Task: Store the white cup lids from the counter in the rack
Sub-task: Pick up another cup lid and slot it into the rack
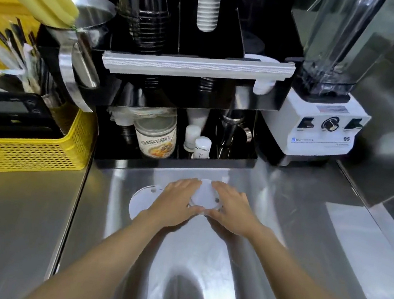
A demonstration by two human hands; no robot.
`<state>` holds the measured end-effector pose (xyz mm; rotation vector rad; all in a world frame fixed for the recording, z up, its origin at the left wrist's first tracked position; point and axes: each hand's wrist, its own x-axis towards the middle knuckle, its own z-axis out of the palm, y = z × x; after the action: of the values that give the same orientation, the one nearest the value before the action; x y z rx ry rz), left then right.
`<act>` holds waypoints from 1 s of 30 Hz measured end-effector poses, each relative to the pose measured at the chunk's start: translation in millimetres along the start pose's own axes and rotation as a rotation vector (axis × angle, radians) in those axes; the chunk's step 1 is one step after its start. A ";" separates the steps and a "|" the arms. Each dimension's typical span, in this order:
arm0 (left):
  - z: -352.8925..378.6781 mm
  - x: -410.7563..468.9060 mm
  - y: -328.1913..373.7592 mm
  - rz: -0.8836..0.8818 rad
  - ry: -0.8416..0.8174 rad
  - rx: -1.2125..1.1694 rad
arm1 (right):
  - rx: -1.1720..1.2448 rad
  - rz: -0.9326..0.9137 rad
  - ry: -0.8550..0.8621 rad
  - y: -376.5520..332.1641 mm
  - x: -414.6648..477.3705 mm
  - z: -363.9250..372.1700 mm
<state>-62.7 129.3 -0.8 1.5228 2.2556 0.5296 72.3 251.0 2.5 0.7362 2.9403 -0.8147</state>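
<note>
A small pile of white cup lids (pixel 204 193) lies on the steel counter (pixel 280 234) just in front of the black rack (pixel 191 61). My left hand (pixel 174 201) and my right hand (pixel 231 207) cup this pile from both sides, with the fingertips nearly meeting at its near edge. Another white lid (pixel 141 201) lies flat to the left, partly hidden under my left hand. White lids (pixel 261 58) sit in the rack's upper right slot, and more lids (pixel 263 86) show below its metal rail.
A white blender (pixel 318 124) stands right of the rack. A yellow basket (pixel 29 151) holding a black scale sits at the left, with steel jugs and yellow sponges behind it. The rack's lower shelf holds a can (pixel 155 136), small bottles and steel cups. Stacked cups fill its top.
</note>
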 end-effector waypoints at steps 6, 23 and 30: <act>9.1 0.3 -4.2 -0.059 0.016 -0.136 | 0.079 0.013 0.066 -4.8 -1.4 -0.9; -186.2 15.4 123.3 0.382 0.532 -0.251 | 0.184 -0.387 0.635 -69.7 -10.7 -208.3; -245.3 82.7 152.8 0.431 0.487 -0.150 | 0.181 -0.300 0.587 -63.3 19.8 -287.3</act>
<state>-91.8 234.3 279.4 1.9737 2.1335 1.2838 61.0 351.8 279.4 0.6361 3.6049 -1.0500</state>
